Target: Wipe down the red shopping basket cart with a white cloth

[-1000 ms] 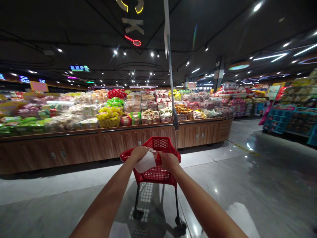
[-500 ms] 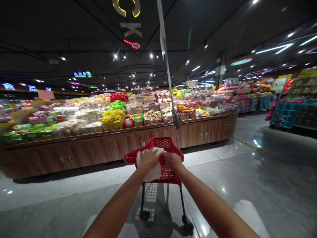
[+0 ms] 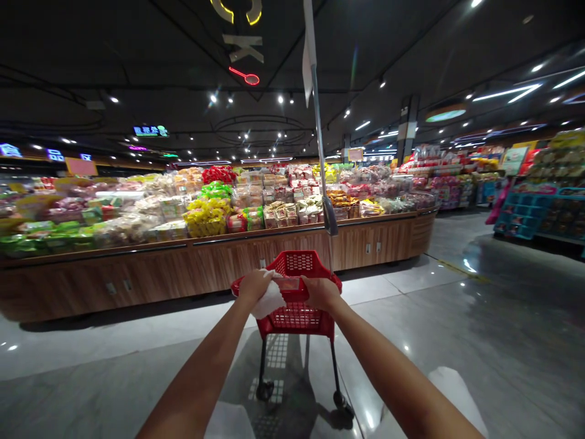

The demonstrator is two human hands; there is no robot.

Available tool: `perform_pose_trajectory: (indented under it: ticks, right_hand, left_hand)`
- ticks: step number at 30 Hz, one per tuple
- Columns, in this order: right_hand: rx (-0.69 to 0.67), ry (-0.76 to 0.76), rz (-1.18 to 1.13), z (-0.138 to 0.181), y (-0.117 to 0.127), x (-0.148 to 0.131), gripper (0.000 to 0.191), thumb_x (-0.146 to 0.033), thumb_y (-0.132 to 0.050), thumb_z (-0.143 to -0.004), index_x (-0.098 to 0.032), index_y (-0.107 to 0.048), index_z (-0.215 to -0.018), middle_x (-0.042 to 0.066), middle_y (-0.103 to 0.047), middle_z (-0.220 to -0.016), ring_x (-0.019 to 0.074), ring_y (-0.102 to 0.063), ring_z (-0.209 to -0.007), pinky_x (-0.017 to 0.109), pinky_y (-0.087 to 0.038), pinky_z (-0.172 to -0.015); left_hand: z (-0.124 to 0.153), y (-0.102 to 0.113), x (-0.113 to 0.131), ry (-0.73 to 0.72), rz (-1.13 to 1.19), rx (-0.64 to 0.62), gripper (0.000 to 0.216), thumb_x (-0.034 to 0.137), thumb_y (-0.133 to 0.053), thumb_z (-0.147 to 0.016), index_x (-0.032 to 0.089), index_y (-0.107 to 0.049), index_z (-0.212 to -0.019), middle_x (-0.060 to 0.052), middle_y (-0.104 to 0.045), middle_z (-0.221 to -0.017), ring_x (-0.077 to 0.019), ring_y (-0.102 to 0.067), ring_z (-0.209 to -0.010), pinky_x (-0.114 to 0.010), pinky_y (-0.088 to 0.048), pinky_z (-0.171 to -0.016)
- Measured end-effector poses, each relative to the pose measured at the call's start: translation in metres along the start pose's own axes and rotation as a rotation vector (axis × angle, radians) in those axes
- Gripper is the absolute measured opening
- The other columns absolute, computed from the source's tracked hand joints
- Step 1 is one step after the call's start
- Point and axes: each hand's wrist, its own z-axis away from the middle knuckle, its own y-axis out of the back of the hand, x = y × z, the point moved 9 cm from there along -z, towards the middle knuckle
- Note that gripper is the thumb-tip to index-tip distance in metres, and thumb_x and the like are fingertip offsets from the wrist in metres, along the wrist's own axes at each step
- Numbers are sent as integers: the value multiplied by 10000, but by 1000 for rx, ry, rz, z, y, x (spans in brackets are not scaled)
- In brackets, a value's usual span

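Note:
A red shopping cart (image 3: 299, 317) with a perforated plastic basket stands right in front of me. My left hand (image 3: 255, 284) is closed at the left part of its handle, with a crumpled white cloth (image 3: 270, 301) in its grip. The cloth hangs below the fingers and touches the handle. Wrapped around the right part of the handle is my right hand (image 3: 321, 294); its fingertips are partly hidden. Between the two hands the handle's middle panel (image 3: 288, 283) shows.
Beyond the cart runs a long wood-panelled display counter (image 3: 292, 247) piled with packaged food. A metal pole (image 3: 319, 131) rises beside the cart's right side. To the right, grey floor (image 3: 457, 317) leads to a blue rack (image 3: 523, 210) with goods.
My left hand has slid left along the handle with the cloth, baring the middle panel. The right hand keeps its hold. The view has shifted slightly.

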Motion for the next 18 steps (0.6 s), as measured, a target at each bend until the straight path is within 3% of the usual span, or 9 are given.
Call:
perform_pose_trajectory:
  ticks: [4, 9, 12, 15, 18]
  right_hand:
    - [6, 47, 35, -2, 0, 12, 568, -291, -599, -796, -194, -469, -1340, 134, -710, -1012, 285, -689, -859, 329, -492, -679]
    - [18, 98, 60, -5, -4, 37, 657, -345, -620, -793, -148, -451, -1396, 162, -711, -1010, 288, -680, -860, 323, -466, -720]
    - [36, 121, 36, -6, -7, 58, 666, -354, -630, -793, -178, -447, -1409, 141, -707, -1045, 273, -664, -907, 329, -456, -788]
    - [124, 65, -21, -3, -3, 76, 660, -296, -650, -752, -185, -483, -1381, 151, -654, -1176, 287, -599, -1078, 391, -404, -948]
    - [247, 83, -112, 7, 7, 64, 819, -273, -690, -647, -175, -429, -1417, 176, -501, -1376, 327, -457, -1258, 484, -270, -1081]
  left_hand:
    - [12, 7, -22, -21, -54, 111, 394, 385, -374, -940, 212, -719, -861, -61, -722, -916, -200, -637, -904, -300, -449, -783]
    - [26, 12, -25, -229, 16, 193, 295, 339, -462, -908, 213, -709, -809, -46, -702, -859, -170, -622, -817, -278, -439, -750]
    - [33, 12, -14, -256, 91, 239, 277, 339, -493, -892, 215, -695, -750, -32, -674, -782, -157, -605, -760, -262, -427, -706]
    - [39, 8, 10, -259, 188, 283, 297, 375, -500, -888, 217, -691, -725, -23, -650, -718, -150, -588, -722, -249, -414, -676]
    - [43, 3, 42, -275, 347, 277, 331, 421, -485, -893, 214, -703, -755, -19, -664, -713, -145, -585, -714, -237, -408, -665]
